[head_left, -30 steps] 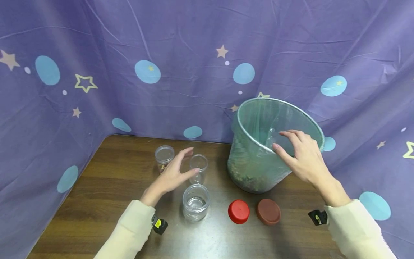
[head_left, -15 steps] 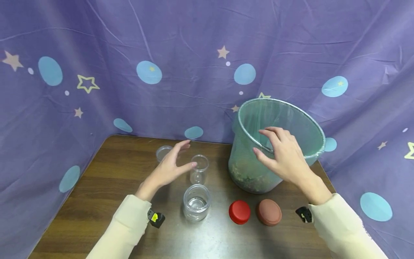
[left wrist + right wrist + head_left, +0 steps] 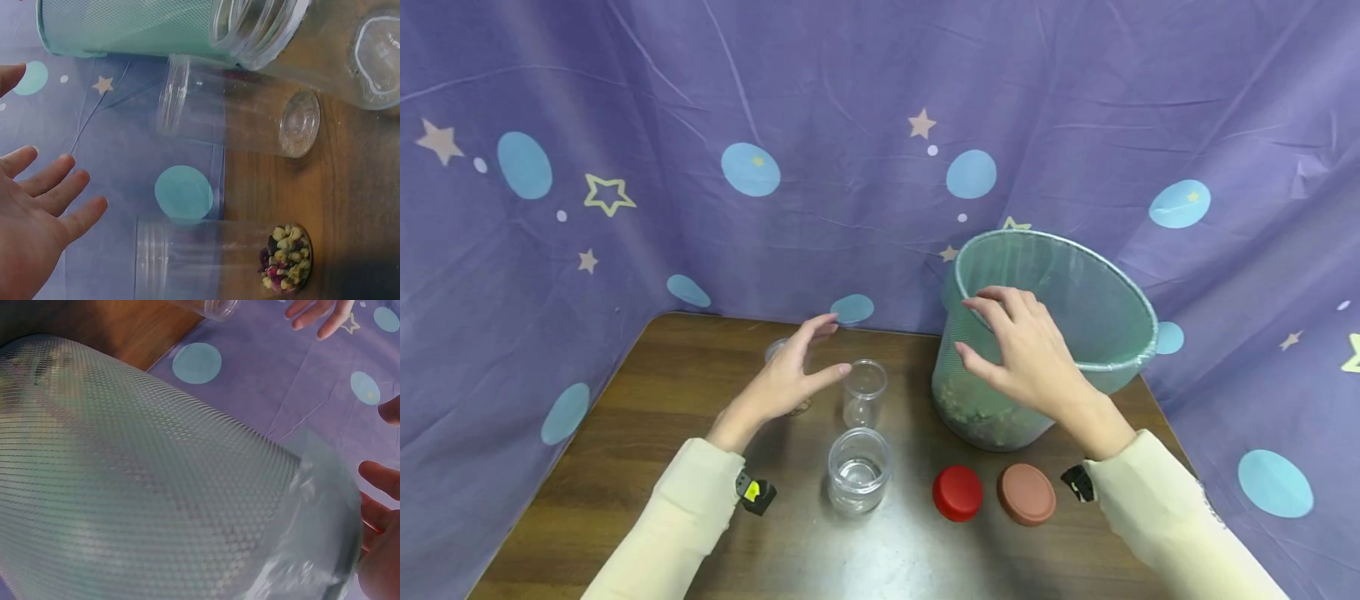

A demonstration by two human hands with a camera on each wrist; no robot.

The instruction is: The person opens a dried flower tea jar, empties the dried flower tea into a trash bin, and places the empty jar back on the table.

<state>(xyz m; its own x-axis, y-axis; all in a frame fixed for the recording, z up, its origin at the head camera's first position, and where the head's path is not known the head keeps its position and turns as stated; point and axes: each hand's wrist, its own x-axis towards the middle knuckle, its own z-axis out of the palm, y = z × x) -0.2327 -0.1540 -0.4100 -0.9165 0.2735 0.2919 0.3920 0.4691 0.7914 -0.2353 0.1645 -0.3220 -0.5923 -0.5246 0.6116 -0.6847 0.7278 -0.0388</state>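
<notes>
Near the back edge of the tabletop (image 3: 640, 400), the left hand (image 3: 777, 381) is held spread beside a clear jar (image 3: 864, 392), the right hand (image 3: 1032, 357) loosely spread beside a mesh bin (image 3: 988, 408).

Head cam: high, facing forward and down past the far edge of the table (image 3: 647, 400) to the curtain (image 3: 850, 75); widest view. Left wrist: low, close to the slim clear jar (image 3: 240, 112), rolled sideways, far edge running vertical. Right wrist: tightest, on the mesh bin (image 3: 156, 469), far edge diagonal. All three share bin and curtain.
</notes>
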